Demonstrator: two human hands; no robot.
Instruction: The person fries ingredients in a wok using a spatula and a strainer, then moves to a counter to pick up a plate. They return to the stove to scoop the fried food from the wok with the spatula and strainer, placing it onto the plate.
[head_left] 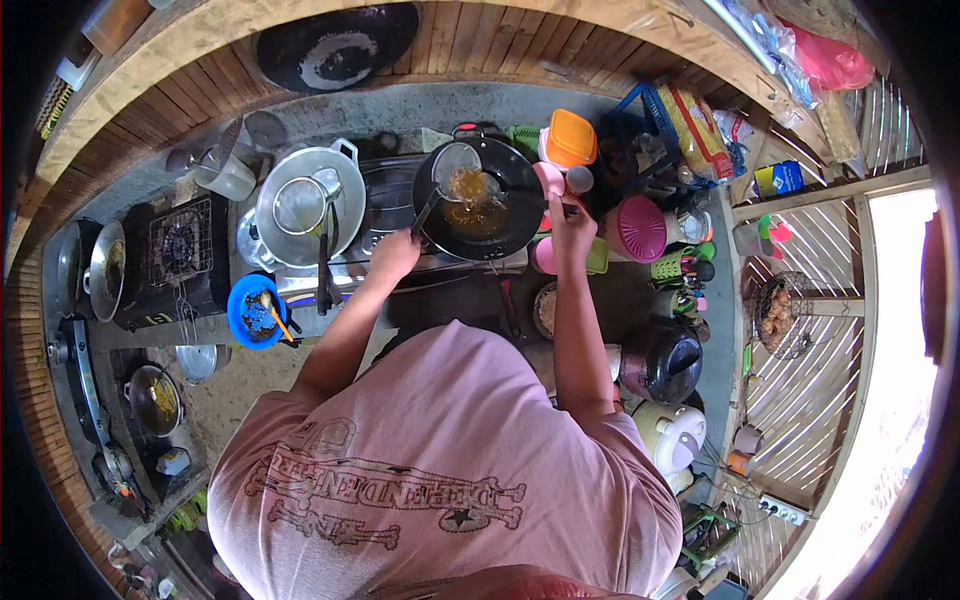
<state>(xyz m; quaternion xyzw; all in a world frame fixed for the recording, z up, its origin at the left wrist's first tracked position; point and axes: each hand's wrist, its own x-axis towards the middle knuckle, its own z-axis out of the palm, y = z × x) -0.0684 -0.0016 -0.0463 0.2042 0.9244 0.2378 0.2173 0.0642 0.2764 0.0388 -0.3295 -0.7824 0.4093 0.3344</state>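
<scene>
1. Metal strainer (457, 160), holding browned food (468, 184), is hanging over the black wok (516, 168); left hand (396, 254) is gripping its handle.
2. Right hand (573, 236) is clasping a dark handle (570, 210).
3. Pink shirt (430, 430) is bearing partly legible lettering.
4. Blue-yellow packet (779, 179) is showing unreadable print.

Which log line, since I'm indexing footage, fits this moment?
left hand: grips strainer over wok | right hand: grips dark handle | strainer: browned bits inside

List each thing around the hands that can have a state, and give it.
Strainer: held over the wok, brown bits inside
Wok: uncovered, brown liquid inside
Left hand: closed on the strainer's handle
Right hand: seemingly closed on a dark handle
Metal pot: uncovered, second strainer over it
Blue bowl: uncovered, spoon inside
</scene>
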